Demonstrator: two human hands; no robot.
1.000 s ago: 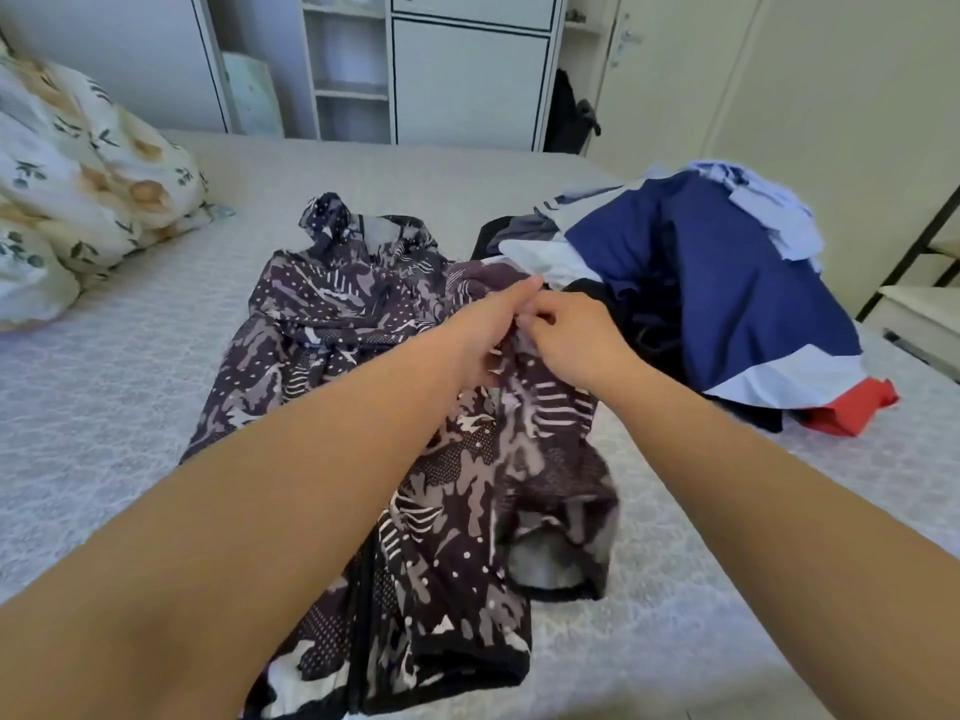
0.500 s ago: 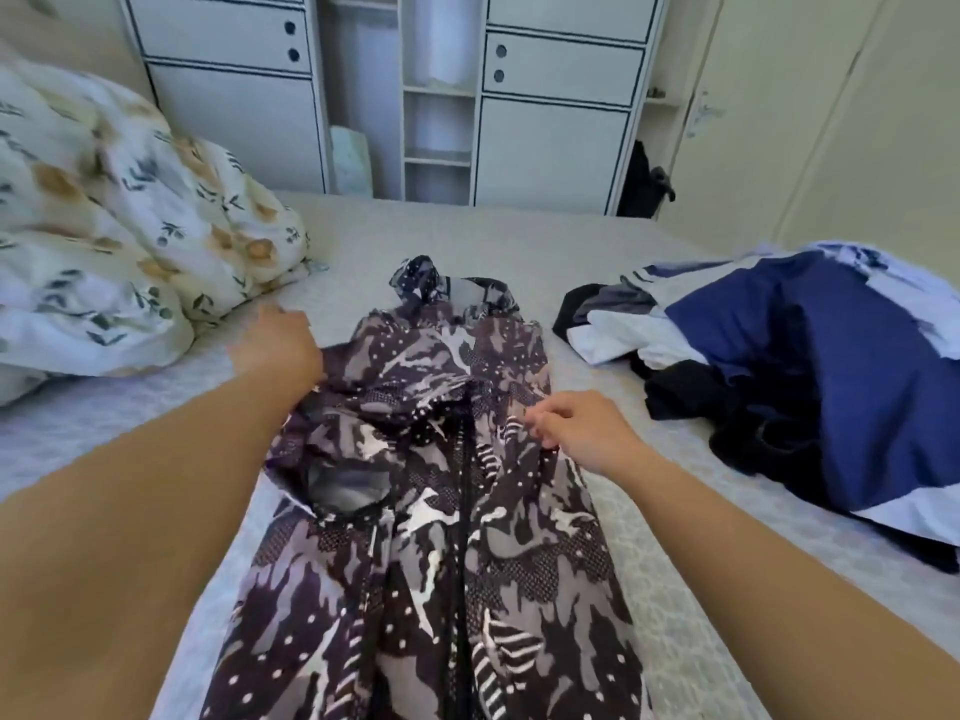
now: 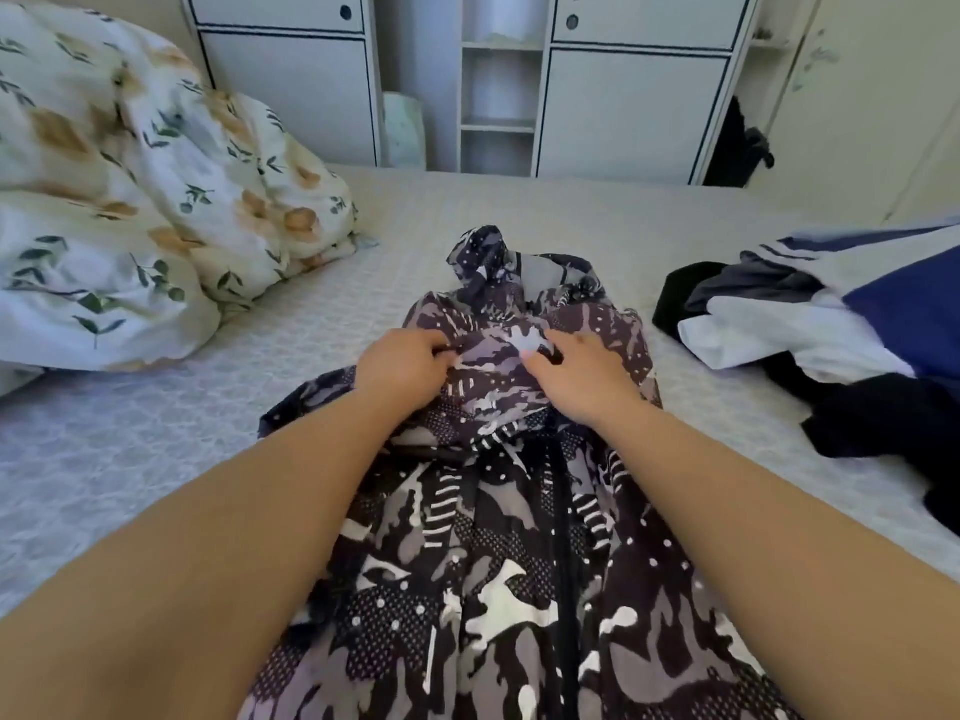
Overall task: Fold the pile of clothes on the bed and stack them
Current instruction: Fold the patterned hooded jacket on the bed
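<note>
Since the frame half a second before, the left hand [image 3: 402, 365] had come in from the left edge of the patterned jacket [image 3: 498, 553] to its upper middle, and the right hand [image 3: 582, 379] had gone a little upward, so that both hands were now close together on the chest part of the jacket. The camera had also come nearer to the jacket and lower.

The jacket was dark with grey and white camouflage shapes and dots, and it lay lengthwise on the bedspread [image 3: 156, 459], with its hood [image 3: 498, 262] at the far end and a dark zipper running down its middle. The left hand's fingers were curled and pinched a fold of the fabric just left of the zipper line. The right hand's fingers were also bent, with the tips pressed into the bunched fabric just right of the same fold; whether they really pinched it or only pressed, I could not tell with certainty. Between the two hands the cloth was raised in a small ridge. The lower part of the jacket lay spread toward the camera, between the two forearms.

To the right of the jacket, well apart, was the pile of clothes [image 3: 857, 324], with navy blue, white and black pieces. To the left of the jacket lay a floral duvet [image 3: 145, 189]. Beyond the jacket's hood stood a white wardrobe [image 3: 623, 111].
</note>
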